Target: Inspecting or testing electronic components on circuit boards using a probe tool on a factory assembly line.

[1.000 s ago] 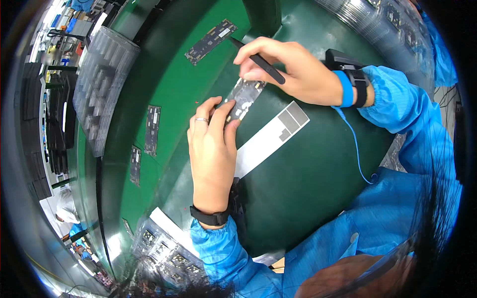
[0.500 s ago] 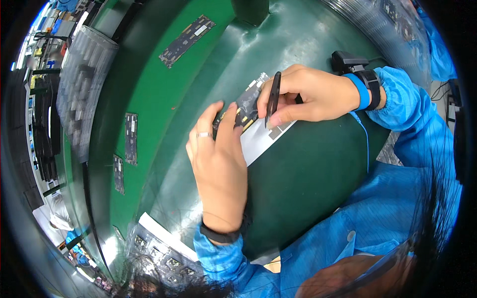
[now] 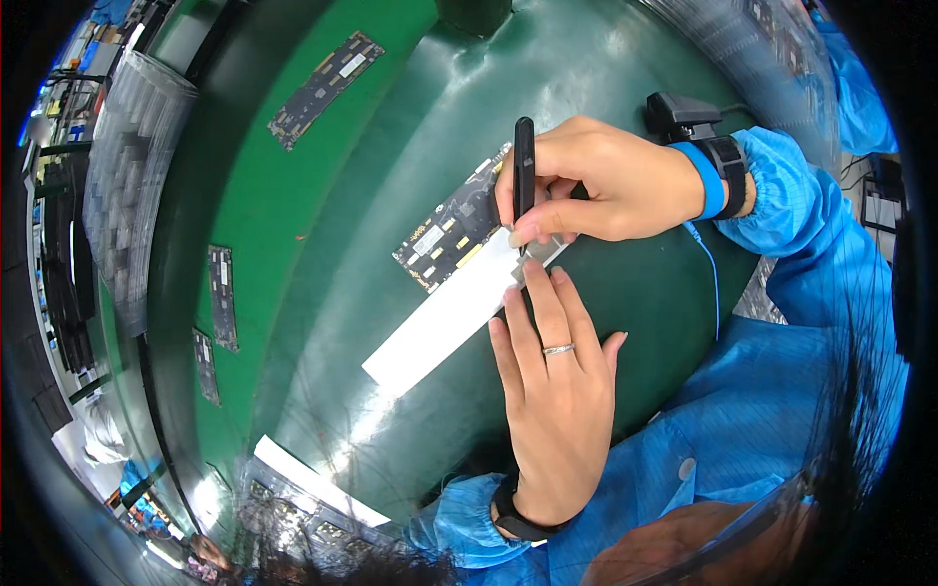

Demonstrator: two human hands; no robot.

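In my right hand [image 3: 596,181], black tweezers [image 3: 525,171] stand nearly upright, pinched between thumb and fingers. Their tips come down at the grey-patched end of a white paper strip [image 3: 440,327]. My left hand [image 3: 557,381] lies with fingers stretched out, its fingertips touching that same end of the strip, close to the tweezers' tips. Whatever is right under the tips is too small to make out. A dark circuit board [image 3: 451,227] rests on the green mat, along the strip's far side, partly hidden behind my right hand.
On the green belt [image 3: 259,186] to the left lie a long circuit board [image 3: 327,88] and two smaller-looking boards [image 3: 223,298]. Clear plastic trays [image 3: 142,186] are stacked beyond it. A black device [image 3: 681,115] sits past my right wrist, and a blue cord [image 3: 716,283] hangs from the wristband.
My left hand has left the circuit board and come right and nearer, onto the strip's end. The tweezers are more upright. The board and strip are now more exposed; the background has shifted slightly left.
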